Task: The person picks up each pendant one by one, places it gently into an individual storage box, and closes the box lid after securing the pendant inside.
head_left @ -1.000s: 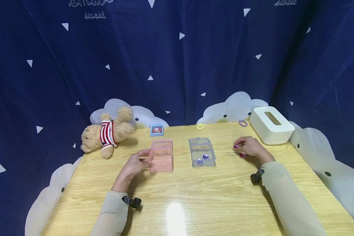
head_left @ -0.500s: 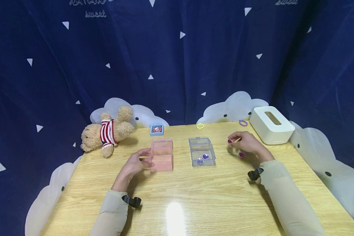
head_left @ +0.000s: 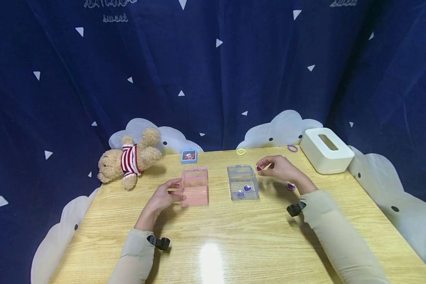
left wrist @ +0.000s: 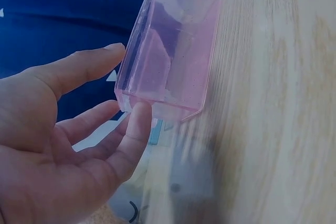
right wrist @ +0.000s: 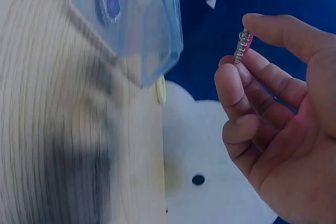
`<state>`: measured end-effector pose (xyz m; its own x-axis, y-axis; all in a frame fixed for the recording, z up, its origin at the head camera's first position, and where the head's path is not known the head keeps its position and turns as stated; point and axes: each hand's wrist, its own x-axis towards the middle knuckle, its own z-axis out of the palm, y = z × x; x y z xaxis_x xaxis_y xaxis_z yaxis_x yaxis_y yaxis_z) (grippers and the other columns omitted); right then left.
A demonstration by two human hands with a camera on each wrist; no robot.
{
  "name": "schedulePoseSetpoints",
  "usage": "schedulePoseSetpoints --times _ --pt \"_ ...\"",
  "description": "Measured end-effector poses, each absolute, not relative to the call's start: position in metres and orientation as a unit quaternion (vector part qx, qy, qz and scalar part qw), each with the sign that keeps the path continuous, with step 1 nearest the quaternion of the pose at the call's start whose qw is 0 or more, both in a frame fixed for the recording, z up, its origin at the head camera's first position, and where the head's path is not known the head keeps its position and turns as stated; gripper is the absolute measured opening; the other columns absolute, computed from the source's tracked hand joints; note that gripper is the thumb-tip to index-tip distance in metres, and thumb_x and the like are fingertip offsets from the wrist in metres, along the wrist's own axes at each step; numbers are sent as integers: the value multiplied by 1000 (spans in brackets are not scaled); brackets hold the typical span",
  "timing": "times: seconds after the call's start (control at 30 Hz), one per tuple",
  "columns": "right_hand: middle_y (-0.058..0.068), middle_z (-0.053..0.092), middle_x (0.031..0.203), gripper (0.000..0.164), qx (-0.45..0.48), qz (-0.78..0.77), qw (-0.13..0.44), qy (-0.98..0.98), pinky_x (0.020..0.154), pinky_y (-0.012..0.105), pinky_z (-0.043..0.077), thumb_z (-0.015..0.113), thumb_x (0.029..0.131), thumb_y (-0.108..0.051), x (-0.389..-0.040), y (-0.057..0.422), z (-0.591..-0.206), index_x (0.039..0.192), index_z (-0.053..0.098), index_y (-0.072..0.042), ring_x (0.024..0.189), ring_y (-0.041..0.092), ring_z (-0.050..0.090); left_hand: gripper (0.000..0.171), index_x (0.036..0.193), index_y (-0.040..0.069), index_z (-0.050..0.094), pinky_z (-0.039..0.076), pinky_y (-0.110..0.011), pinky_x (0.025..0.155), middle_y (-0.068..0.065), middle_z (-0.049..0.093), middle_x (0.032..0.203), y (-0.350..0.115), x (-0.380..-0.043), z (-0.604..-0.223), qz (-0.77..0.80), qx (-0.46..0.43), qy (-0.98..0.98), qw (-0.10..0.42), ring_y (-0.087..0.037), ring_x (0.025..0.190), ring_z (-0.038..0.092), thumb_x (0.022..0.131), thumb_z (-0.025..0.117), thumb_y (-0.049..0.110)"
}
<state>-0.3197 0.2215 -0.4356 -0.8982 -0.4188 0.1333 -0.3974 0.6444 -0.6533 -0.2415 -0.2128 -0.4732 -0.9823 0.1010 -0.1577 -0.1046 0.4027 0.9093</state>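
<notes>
My left hand point(head_left: 165, 196) reaches to the left side of the pink clear box point(head_left: 195, 203), which stands with its lid raised. In the left wrist view, its outstretched fingers point(left wrist: 137, 129) touch the end of the pink box. My right hand point(head_left: 280, 169) pinches a red gem with a beaded silver rim point(right wrist: 242, 45) between thumb and fingertips, above the table. That hand is just right of the bluish clear box point(head_left: 233, 178), also open. Two purple gems with beaded rims lie inside it, one of them a front purple gem point(head_left: 240, 194). Another red gem point(head_left: 290, 186) lies on the table below my right wrist.
A teddy bear point(head_left: 129, 161) in a striped shirt lies at the back left. Along the back are a small blue box point(head_left: 189, 156), a yellow ring point(head_left: 240, 151) and a purple ring point(head_left: 292, 148). A white tissue box point(head_left: 327, 152) stands at the back right.
My right hand has lifted one red gem off the table and carried it left, close to the bluish box. The other red gem stays behind. My left hand has not moved.
</notes>
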Motion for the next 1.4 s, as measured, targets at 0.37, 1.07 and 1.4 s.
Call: schedulePoseSetpoints --times 0.37,1.07,1.4 --pt "2 72 94 27 -244 -349 36 904 73 29 52 77 85 -19 -316 183 -433 111 74 -12 79 14 62 74 149 5 45 54 -30 84 -25 52 136 -212 -241 -473 546 -1 833 89 -33 112 60 82 79 5" --pt "0 72 97 31 -297 -338 51 892 70 24 52 77 84 -23 -306 107 -431 114 72 -13 73 8 61 74 149 7 45 54 -28 83 -24 53 137 -211 -240 -473 547 -6 832 88 -34 114 60 83 78 6" --pt "2 73 105 33 -337 -342 76 874 72 23 54 75 87 -22 -305 74 -444 117 71 -10 81 10 65 73 148 6 46 54 -29 82 -25 54 135 -211 -240 -473 539 -5 838 83 -32 110 62 82 79 6"
